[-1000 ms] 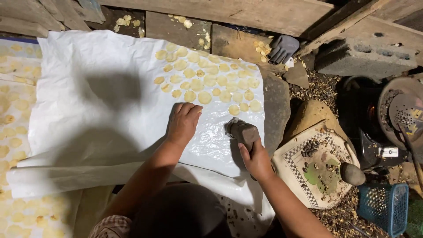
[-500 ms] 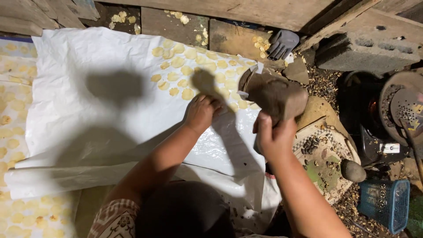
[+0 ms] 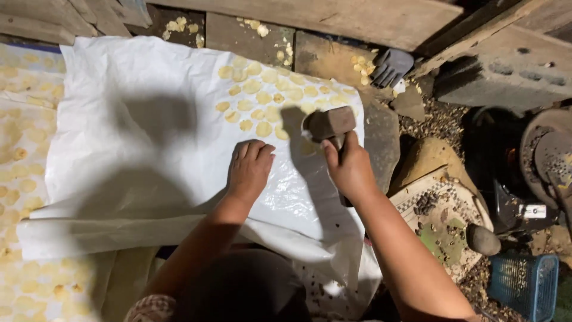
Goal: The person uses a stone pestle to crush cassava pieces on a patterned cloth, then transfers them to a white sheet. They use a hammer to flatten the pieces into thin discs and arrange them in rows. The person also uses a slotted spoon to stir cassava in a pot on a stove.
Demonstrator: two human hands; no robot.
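Note:
My right hand (image 3: 348, 167) grips the handle of a wooden mallet (image 3: 329, 124), whose blocky head hangs just above the white plastic sheet (image 3: 137, 119). Its shadow falls on the sheet to the left of the head. My left hand (image 3: 250, 170) lies flat, palm down, on the sheet right beside the mallet. Several flattened pale yellow discs (image 3: 262, 98) lie in rows under the sheet, just beyond both hands.
More yellow discs cover a sheet at the left (image 3: 18, 143). A dark glove (image 3: 390, 65) lies by wooden planks at the back. To the right sit a woven tray (image 3: 441, 220) with seeds, a stone (image 3: 482, 240), a blue basket (image 3: 524, 283) and a concrete block (image 3: 506, 71).
The mallet rose from the sheet to high in the air, and now it has come back down near the sheet. My left hand slid a little and stays flat on the sheet.

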